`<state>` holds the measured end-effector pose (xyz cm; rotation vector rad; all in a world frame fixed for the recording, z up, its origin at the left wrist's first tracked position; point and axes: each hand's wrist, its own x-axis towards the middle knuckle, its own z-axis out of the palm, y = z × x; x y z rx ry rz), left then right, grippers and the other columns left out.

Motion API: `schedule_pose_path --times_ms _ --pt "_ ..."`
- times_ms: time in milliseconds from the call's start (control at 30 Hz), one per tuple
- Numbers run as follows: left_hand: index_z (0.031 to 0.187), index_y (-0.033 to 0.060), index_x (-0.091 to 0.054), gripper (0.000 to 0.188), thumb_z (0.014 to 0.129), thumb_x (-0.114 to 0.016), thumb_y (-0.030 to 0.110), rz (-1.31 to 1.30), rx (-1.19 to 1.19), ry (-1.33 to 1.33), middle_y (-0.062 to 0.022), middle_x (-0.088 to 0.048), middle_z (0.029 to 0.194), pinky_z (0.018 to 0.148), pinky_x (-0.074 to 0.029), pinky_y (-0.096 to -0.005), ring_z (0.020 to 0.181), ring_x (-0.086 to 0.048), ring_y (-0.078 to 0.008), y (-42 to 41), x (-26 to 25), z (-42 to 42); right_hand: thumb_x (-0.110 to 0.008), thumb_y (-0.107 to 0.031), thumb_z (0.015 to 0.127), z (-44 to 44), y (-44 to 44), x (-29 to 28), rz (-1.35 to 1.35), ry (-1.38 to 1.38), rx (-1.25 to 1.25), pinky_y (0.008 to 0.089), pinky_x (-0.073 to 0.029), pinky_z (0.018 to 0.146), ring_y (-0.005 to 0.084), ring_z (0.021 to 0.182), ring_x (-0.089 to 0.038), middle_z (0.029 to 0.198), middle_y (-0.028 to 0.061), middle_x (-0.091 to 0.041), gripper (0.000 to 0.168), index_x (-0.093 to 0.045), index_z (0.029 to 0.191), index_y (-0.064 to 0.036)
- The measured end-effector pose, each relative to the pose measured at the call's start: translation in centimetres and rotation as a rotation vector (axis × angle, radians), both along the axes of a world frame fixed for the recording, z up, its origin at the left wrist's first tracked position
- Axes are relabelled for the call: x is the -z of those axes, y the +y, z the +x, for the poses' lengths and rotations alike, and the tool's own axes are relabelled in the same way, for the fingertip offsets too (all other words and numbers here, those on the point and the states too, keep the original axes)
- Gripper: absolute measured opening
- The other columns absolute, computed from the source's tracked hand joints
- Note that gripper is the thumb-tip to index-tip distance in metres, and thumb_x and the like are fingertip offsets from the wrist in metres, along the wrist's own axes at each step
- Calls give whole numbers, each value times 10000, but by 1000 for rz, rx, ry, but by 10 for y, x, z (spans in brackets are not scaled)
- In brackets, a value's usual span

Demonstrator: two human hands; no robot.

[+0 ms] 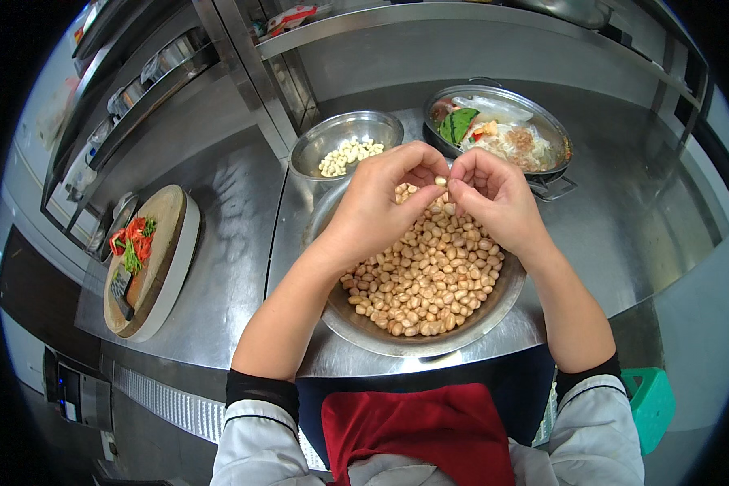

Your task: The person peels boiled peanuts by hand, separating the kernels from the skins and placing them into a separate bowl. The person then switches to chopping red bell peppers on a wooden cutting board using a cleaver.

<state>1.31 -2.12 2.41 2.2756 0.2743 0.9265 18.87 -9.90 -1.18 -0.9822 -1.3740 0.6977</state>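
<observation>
Between the fingertips of my left hand [384, 191] and my right hand [495, 197] is one pale, peeled-looking peanut [441, 181]. My left thumb and forefinger pinch it, and my right fingertips meet it from the other side. Both hands are above the far part of a wide steel bowl [370, 340]. Tan, skin-on peanuts [428, 273] fill much of that bowl. Just behind, to the left, a smaller steel bowl [307, 149] holds a small heap of pale peeled peanuts [349, 155].
A steel pan [562, 130] with food scraps and plastic stands behind my right hand. On the left, a round chopping board [158, 291] carries cut red and green peppers [135, 240] and a cleaver [121, 294]. A steel shelf [401, 15] spans the back; a green stool [650, 407] stands right.
</observation>
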Motion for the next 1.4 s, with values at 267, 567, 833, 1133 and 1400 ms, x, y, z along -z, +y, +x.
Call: schedule_pose_path --times_ms 267,567,833,1133,1400 --pt "1053 -33 -616 168 887 -641 -29 -85 36 -18 -66 -651 1014 900 -539 -297 967 -646 -136 2 0 0 -622 -62 911 1 0 0 -11 79 -43 192 -460 648 25 716 -563 806 -34 -597 54 -575 886 -54" --pt "988 -12 -640 119 878 -669 22 -207 32 -90 -65 -688 897 796 -540 -276 868 -670 -128 5 4 1 -619 -66 923 1 1 -2 -10 96 -44 193 -482 613 43 681 -586 802 -18 -600 58 -569 899 -51" --pt "1028 19 -624 153 911 -689 94 -294 63 -18 -3 -636 954 807 -498 -229 885 -609 -70 12 4 -3 -616 -70 926 1 1 -1 0 95 -29 194 -484 601 48 669 -587 802 -10 -599 54 -569 911 -48" --pt "1050 22 -608 165 926 -673 110 -371 85 -41 -5 -625 932 742 -483 -216 835 -591 -60 11 3 -2 -574 -66 946 1 -1 -3 -26 125 -90 197 -490 623 59 680 -584 825 8 -615 48 -582 981 -34" --pt "1073 12 -612 183 935 -664 120 -283 33 -14 -13 -639 945 748 -487 -214 838 -597 -65 12 5 -1 -546 -87 982 5 2 1 -73 95 -130 200 -481 652 68 690 -576 864 24 -630 121 -585 1082 -32"
